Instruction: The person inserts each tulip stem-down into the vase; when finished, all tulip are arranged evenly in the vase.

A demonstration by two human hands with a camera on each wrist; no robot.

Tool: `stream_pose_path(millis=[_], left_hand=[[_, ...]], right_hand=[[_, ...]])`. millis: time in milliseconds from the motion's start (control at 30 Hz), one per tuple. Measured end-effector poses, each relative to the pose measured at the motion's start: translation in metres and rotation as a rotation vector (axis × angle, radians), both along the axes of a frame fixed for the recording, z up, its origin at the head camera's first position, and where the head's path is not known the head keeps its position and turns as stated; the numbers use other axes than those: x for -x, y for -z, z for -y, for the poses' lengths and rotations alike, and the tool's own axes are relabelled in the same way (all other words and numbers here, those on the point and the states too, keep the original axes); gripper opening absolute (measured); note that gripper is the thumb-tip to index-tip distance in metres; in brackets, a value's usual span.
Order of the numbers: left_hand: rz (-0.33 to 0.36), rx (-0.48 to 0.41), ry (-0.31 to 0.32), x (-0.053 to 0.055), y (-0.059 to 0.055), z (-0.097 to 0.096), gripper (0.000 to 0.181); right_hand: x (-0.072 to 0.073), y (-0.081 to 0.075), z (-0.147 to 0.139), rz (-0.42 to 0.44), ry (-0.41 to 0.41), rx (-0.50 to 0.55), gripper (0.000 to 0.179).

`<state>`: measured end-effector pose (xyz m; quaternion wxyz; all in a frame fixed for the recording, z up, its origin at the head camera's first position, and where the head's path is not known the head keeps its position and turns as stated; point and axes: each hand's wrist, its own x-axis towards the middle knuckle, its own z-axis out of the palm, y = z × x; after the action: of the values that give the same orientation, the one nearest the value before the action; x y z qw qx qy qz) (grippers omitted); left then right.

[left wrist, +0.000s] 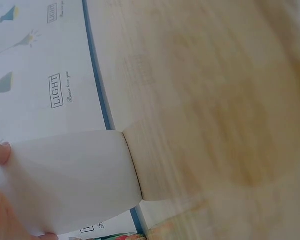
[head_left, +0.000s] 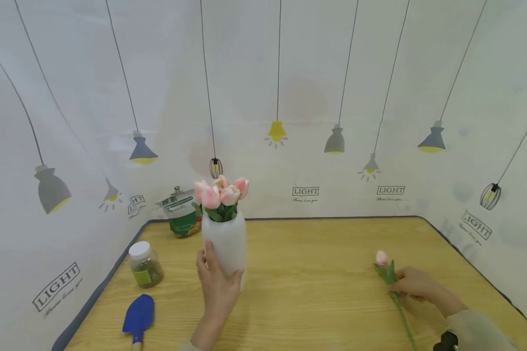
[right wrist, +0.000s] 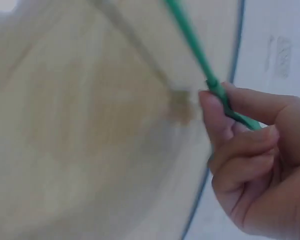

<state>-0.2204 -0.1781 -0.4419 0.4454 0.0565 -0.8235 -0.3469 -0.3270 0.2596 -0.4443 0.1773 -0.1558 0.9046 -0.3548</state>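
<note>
My left hand (head_left: pixel 217 285) grips a white vase (head_left: pixel 225 241) around its near side, thumb to the right. Several pink tulips (head_left: pixel 221 194) with green leaves stand in its mouth. In the left wrist view the smooth white vase (left wrist: pixel 75 175) shows its lower end at the tabletop, with fingertips on its side. Off to the right, my right hand (head_left: pixel 421 287) pinches a single pink tulip (head_left: pixel 381 258) just below its leaves, bloom pointing away. The green stem (right wrist: pixel 192 42) runs between thumb and forefinger in the right wrist view, while the other fingers of that hand (right wrist: pixel 275 170) are curled.
Left of the vase stands a clear jar (head_left: pixel 146 265) with a white lid. A blue shovel (head_left: pixel 139 314) lies nearer, and a green and white pouch (head_left: pixel 182 214) stands behind. Printed cloth walls (head_left: pixel 307 161) border the wooden table (head_left: pixel 316 273).
</note>
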Motion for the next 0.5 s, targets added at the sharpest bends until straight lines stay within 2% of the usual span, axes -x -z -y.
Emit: stream_pose_path(millis=[100, 167, 300, 400, 500], left_hand=[[-0.008, 0.002, -0.005, 0.0, 0.0, 0.001, 0.113], [-0.021, 0.0, 0.001, 0.0, 0.0, 0.0, 0.114], [-0.045, -0.002, 0.004, 0.002, 0.0, 0.0, 0.115], [-0.05, 0.005, -0.022, 0.003, 0.0, -0.001, 0.116], [-0.039, 0.003, -0.034, 0.002, 0.0, -0.001, 0.116]], right_hand=[[0.004, -0.028, 0.042, -0.018, -0.051, 0.104, 0.026], [0.006, -0.054, 0.076, -0.049, -0.08, 0.191, 0.029], [-0.002, -0.123, 0.148, -0.164, -0.133, 0.371, 0.03], [-0.015, -0.177, 0.197, -0.301, -0.144, 0.488, 0.028], [-0.027, -0.222, 0.233, -0.443, -0.15, 0.62, 0.026]])
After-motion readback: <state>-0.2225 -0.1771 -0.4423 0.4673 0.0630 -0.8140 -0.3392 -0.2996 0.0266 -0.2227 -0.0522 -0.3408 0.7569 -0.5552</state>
